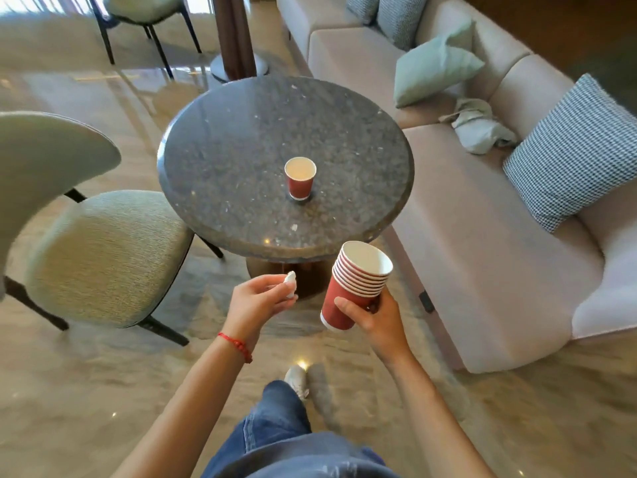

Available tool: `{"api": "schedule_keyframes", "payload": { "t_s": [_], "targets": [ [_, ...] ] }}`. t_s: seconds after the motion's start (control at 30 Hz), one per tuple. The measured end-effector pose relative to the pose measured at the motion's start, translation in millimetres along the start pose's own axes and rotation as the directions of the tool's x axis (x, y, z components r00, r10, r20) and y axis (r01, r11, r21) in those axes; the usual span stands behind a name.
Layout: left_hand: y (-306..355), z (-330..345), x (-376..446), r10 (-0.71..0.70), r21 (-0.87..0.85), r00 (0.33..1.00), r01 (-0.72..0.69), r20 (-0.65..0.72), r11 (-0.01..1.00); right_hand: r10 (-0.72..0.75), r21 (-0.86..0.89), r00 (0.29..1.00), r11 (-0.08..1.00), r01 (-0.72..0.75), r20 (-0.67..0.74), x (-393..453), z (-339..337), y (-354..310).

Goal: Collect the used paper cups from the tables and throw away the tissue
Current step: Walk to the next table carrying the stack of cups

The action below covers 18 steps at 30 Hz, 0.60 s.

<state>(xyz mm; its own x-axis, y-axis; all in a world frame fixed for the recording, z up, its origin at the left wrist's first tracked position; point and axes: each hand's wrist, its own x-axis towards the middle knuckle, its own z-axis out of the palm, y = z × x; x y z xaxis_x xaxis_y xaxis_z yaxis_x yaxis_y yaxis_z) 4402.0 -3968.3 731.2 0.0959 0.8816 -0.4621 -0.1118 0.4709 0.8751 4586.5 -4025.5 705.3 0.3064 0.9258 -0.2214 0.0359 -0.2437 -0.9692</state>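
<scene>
One red paper cup with a pale inside stands upright near the middle of the round dark stone table. My right hand grips a tilted stack of several nested red paper cups just short of the table's near edge. My left hand pinches a small crumpled white tissue between its fingertips, below the table's front rim. Both hands hover over the floor, apart from the table.
A green upholstered chair stands left of the table, and another sits farther back. A pale sofa with cushions and a crumpled cloth runs along the right. A small white scrap lies near the table's front edge. Polished floor surrounds me.
</scene>
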Motion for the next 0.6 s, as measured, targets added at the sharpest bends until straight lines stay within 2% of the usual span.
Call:
{"api": "schedule_keyframes", "payload": {
  "t_s": [0.3,0.6],
  "targets": [
    [51.1,-3.0,94.8,-0.006,-0.074,0.999,0.002,-0.05,0.997,-0.023,-0.015,0.999,1.0,0.023,0.042,117.7,26.9,-38.2],
    [63.1,7.7,157.5,-0.052,-0.144,0.977,0.022,-0.207,0.989,-0.047,-0.097,0.99,0.994,0.06,0.131,230.6,44.6,-54.0]
  ]
}}
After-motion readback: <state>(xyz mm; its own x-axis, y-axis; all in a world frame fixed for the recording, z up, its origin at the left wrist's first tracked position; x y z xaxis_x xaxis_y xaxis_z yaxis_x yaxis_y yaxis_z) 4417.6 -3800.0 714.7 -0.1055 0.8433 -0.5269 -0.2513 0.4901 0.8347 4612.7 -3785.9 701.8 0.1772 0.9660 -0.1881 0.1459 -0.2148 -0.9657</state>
